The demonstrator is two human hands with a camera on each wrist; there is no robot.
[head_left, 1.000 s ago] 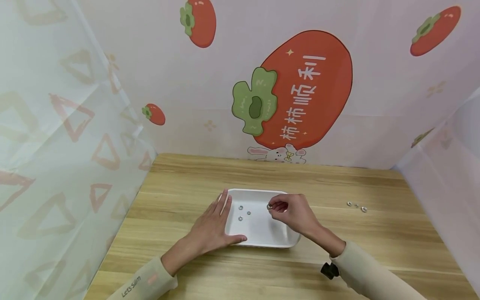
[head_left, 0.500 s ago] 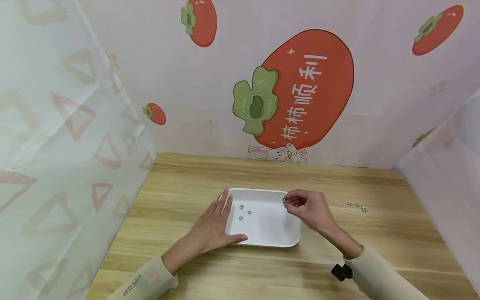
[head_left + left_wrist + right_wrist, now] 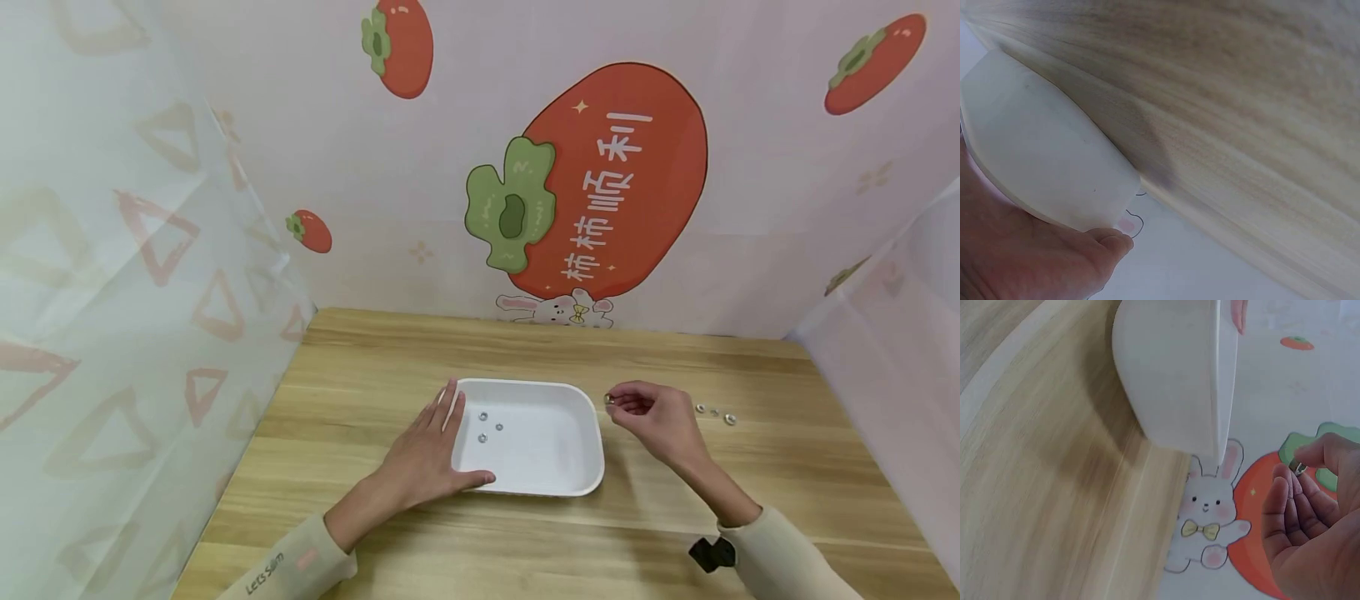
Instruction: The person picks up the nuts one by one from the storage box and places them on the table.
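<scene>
My right hand [image 3: 663, 421] pinches a small metal nut [image 3: 1298, 467] between thumb and fingertips, just beyond the right rim of a white tray [image 3: 547, 446]. The left hand [image 3: 423, 454] lies spread on the tray's left end, its fingers straight along the rim and its thumb over the near edge. Inside the tray, near that hand, are three small metal rings that look like nuts [image 3: 483, 416]. In the left wrist view, thumb and palm show against the tray's outer wall [image 3: 1054, 137].
Three more small ring-shaped metal pieces [image 3: 731, 419] lie in a short row on the wooden table [image 3: 375, 350], right of the right hand. A printed cloth backdrop [image 3: 360, 150] rises behind the table, with cloth also at both sides.
My right hand has moved right, from over the tray to past its right rim, with the nut still pinched. The left hand and tray have stayed put.
</scene>
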